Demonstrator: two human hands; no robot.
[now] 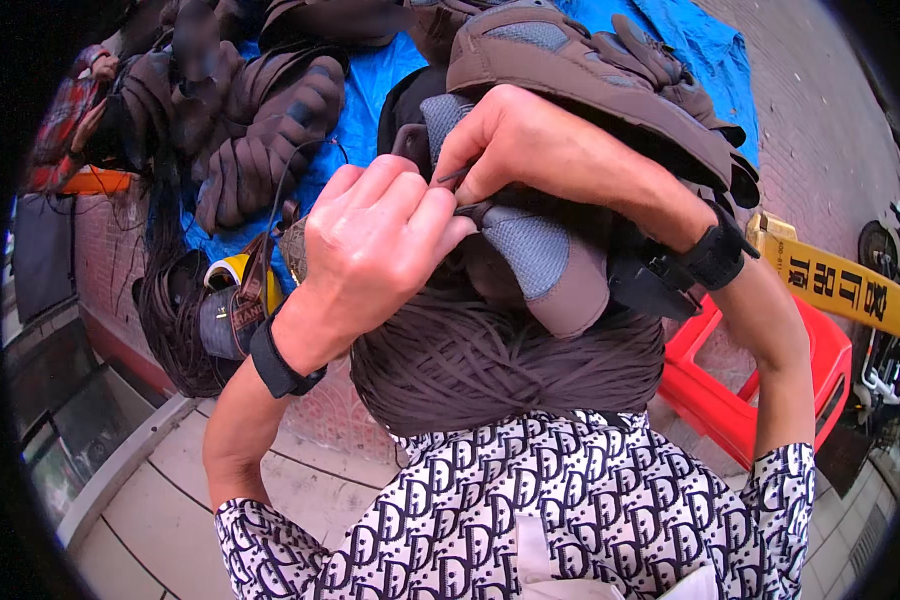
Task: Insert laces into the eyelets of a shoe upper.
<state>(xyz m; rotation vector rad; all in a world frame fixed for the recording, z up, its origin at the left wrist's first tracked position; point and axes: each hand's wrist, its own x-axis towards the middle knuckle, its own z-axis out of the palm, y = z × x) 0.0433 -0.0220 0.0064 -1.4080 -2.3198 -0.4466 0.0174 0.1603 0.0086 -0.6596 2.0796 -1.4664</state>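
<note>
A brown shoe upper with grey mesh panels (526, 244) lies over a thick bundle of dark brown laces (500, 360) on my lap. My right hand (505, 145) is closed in a pinch on a thin dark lace (454, 176) above the upper. Beside it, my left hand (375, 235) is closed, its fingers curled at the upper's edge and nearly touching the right fingertips. What the left fingers hold is hidden behind its knuckles. Both wrists wear black bands.
More brown shoe uppers (580, 80) are heaped on a blue tarp (715, 50) ahead. Strung uppers (270, 140) and hanging laces (160, 320) lie at left, near another person's plaid sleeve (60, 125). At right stand a red plastic stool (825, 350) and a yellow board (850, 285).
</note>
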